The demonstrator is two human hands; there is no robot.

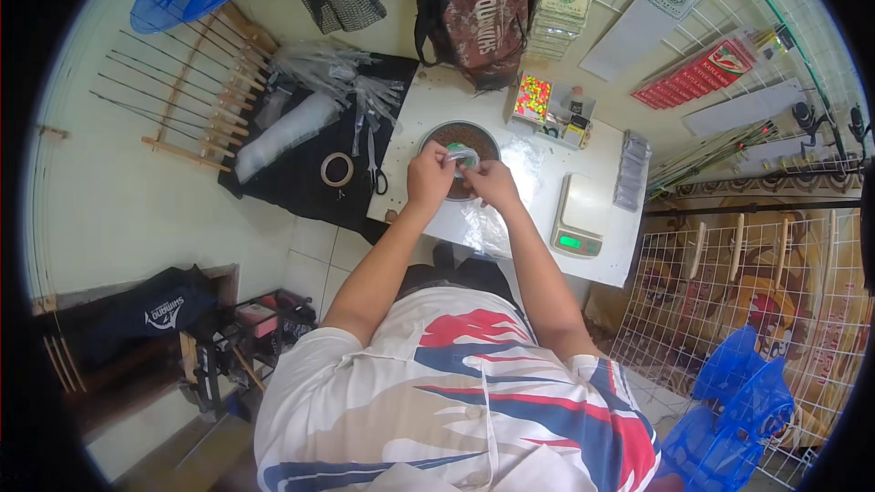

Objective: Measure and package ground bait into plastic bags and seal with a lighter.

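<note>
Both of your forearms reach forward from the lower edge and meet over the white rectangular surface (547,150), elbows spread and wrists angled inward. Your left hand (428,178) sits at the left side of the round metal bowl of brown granules (474,137), its fingers curled and pinching one side of the small clear plastic bag with a greenish tint (463,158). Your right hand (492,184) is just beside it, knuckles up, fingers closed on the other side of the same bag. The bag is crumpled and see-through, held between the two hands right above the bowl's near rim; whether it touches the bowl you cannot tell. Left of the hands, a roll of brown tape (337,169) and a pair of black-handled scissors (376,169) lie near the surface's left edge. Loose clear plastic film (488,223) lies under your right wrist. Farther right stands a white digital scale with a green lit display (581,214).
</note>
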